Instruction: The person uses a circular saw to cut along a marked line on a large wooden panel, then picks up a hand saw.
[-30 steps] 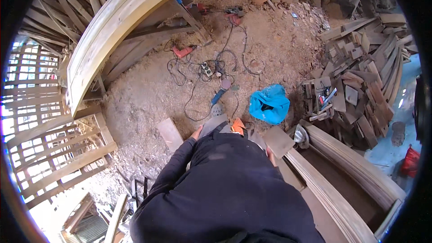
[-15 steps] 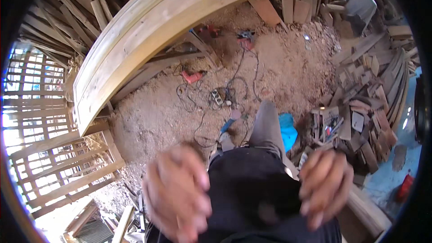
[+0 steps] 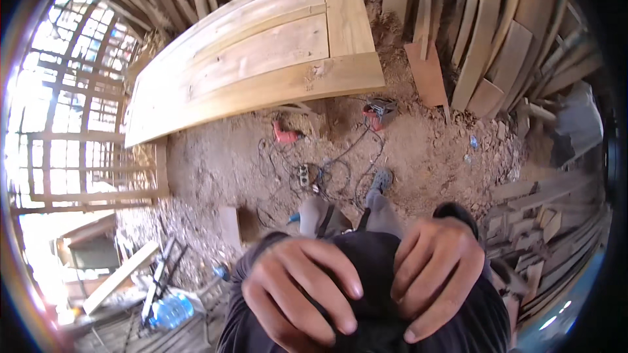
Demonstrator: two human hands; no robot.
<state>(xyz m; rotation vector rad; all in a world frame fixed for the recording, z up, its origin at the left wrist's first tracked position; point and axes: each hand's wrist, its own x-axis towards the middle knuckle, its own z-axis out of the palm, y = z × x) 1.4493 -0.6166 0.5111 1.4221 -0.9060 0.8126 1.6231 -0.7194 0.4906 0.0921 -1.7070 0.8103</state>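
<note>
My left hand (image 3: pixel 297 291) is before the front of my black top (image 3: pixel 366 255), its fingers spread and slightly bent, with nothing visible in them. Across from it, my right hand (image 3: pixel 439 274) curves in the same way, fingers apart and also without a visible object. Both hands are close to the dark cloth; whether the fingertips touch it I cannot tell. Ahead, a large pale wooden panel (image 3: pixel 261 68) with framed sections lies raised above the ground. Near its front edge are a red drill (image 3: pixel 286 133) and a red power tool (image 3: pixel 376 117).
Cables loop around a power strip (image 3: pixel 304 175) on the dirt floor. Boards (image 3: pixel 484 39) lean along the back. Wood scraps (image 3: pixel 543 222) pile up at right. A wooden lattice (image 3: pixel 78 137) stands at left, and a large blue bottle (image 3: pixel 172 310) lies lower left.
My view has shifted, showing more of the panel's top and the leaning boards. Both hands have moved closer together over my top and now look sharper.
</note>
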